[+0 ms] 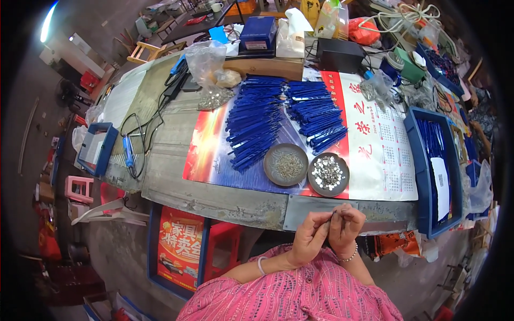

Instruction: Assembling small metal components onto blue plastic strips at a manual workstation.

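In the head view, my left hand (310,235) and right hand (348,231) meet at the lower centre, just past the table's near edge. The fingertips of each are drawn into a pinch, nearly touching the other's; whatever sits between them is too small for me to make out. The nearest things lie just above: a dish (326,193) of shiny round discs (327,172), and left of it a dish (271,160) of finer metal bits (289,167). Blue strips (254,117) fan out in two stacks in the upper centre.

To work such small parts well, I'd judge it best to grip lightly with the very tips, steady one hand against the other, and stay over the tabletop — a piece dropped here could fall to my lap or the floor.

The table (214,198) is grey and scuffed, with a printed calendar sheet (375,176) under the dishes and stacks. A blue bin (423,187) stands at the right, a blue-handled tool (128,150) with its cord at the left. Beyond, a wooden chair (144,52) shows in the upper left, a pink stool (79,188) at mid-left — and another person's arm (475,97) at the right rim.
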Demonstrator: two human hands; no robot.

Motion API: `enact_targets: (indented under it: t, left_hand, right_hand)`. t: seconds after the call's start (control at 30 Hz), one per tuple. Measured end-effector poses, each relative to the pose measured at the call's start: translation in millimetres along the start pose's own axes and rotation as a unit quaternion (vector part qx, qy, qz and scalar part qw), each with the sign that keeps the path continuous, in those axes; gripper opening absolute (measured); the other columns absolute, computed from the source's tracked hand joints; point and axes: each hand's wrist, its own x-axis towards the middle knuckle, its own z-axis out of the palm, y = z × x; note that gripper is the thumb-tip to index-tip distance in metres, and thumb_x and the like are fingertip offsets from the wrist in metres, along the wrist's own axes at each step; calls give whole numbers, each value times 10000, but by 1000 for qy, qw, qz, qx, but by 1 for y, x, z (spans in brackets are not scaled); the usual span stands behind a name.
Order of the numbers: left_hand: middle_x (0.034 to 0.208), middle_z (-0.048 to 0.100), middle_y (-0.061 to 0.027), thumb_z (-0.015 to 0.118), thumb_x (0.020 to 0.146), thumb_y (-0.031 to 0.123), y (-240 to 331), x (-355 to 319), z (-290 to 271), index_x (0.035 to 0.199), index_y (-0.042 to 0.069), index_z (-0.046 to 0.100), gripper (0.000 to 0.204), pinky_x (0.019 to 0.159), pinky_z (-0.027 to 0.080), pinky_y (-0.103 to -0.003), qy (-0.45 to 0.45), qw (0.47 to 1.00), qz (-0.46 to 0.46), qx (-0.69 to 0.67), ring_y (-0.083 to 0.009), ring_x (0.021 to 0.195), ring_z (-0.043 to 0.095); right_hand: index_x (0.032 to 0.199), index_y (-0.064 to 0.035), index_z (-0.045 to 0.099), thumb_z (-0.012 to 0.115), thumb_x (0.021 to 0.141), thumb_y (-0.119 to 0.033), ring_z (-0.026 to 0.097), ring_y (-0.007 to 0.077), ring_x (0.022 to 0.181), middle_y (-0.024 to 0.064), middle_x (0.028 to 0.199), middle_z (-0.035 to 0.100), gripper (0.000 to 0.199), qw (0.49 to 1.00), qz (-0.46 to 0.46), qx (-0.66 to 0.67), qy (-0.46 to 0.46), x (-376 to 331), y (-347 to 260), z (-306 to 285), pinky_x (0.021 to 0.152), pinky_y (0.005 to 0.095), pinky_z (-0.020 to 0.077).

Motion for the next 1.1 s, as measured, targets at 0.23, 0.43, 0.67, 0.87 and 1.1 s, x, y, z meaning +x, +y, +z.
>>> enact_targets:
  t: [0.23,0.43,0.67,0.87,1.1]
  left_hand:
    - [1034,596,-71,453,952,8,-7,-4,0,1182,-11,466,231,805,460,-219,-6,999,-33,-12,-89,929,557]
    - [992,578,-34,456,956,22,0,-3,1,1198,3,459,242,718,447,-180,-2,999,-43,-17,-42,821,519]
    - [1044,578,-63,459,952,10,2,-2,0,1212,-12,455,261,721,486,-201,30,999,-14,2,-68,870,553]
    - [1031,580,-65,460,951,7,-7,-9,-8,1197,-8,459,247,714,493,-207,28,998,-43,-24,-66,868,549]
    - [1031,588,-75,462,949,-1,0,-7,-8,1172,-12,465,223,736,494,-215,49,997,-26,-48,-73,875,557]
  right_hand:
    - [1019,-24,434,509,884,28,472,155,597,72,765,495,163,987,28,-157,-33,-3,-12,-5,549,260,403]
    - [941,-22,541,494,949,-162,482,82,620,27,723,518,148,908,397,135,-22,25,-39,-16,561,232,406]
    - [828,-28,541,635,805,-85,514,298,596,114,717,538,112,983,52,-151,-90,15,-17,-9,529,378,414]
    - [811,-28,523,583,859,-104,522,277,601,107,702,536,108,959,113,-225,-128,8,-22,-6,532,361,419]
    - [859,-13,552,639,806,-42,562,218,658,95,765,581,105,982,167,-48,-78,12,-29,-8,581,299,450]
